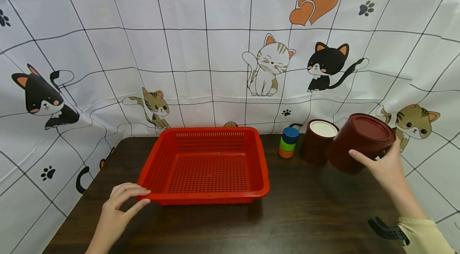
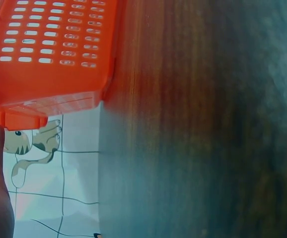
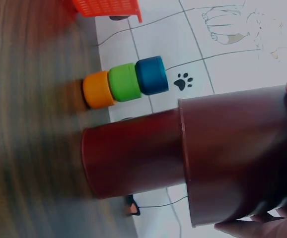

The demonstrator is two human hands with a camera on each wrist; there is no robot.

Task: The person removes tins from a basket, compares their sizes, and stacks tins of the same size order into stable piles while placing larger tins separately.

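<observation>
My left hand (image 1: 118,208) pinches the front left corner of a red plastic basket (image 1: 205,197), thumb below the rim and fingers above. The basket stands on the table, perforated, with nothing inside. At the right, my right hand (image 1: 387,168) grips a large dark red-brown cylindrical canister (image 1: 346,146) from its right side. This canister is tilted and off the table; the right wrist view shows its lower rim (image 3: 185,163) raised. Close to its left stands a smaller brown canister (image 1: 312,150) with a whitish round top. What the large canister holds, if anything, is hidden.
Left of the smaller canister stands a stack of blue, green and orange round pieces (image 1: 288,143). All stand on a dark wooden table (image 1: 287,222). A white sheet (image 1: 223,50) printed with cats and grid lines hangs behind the table and at its sides.
</observation>
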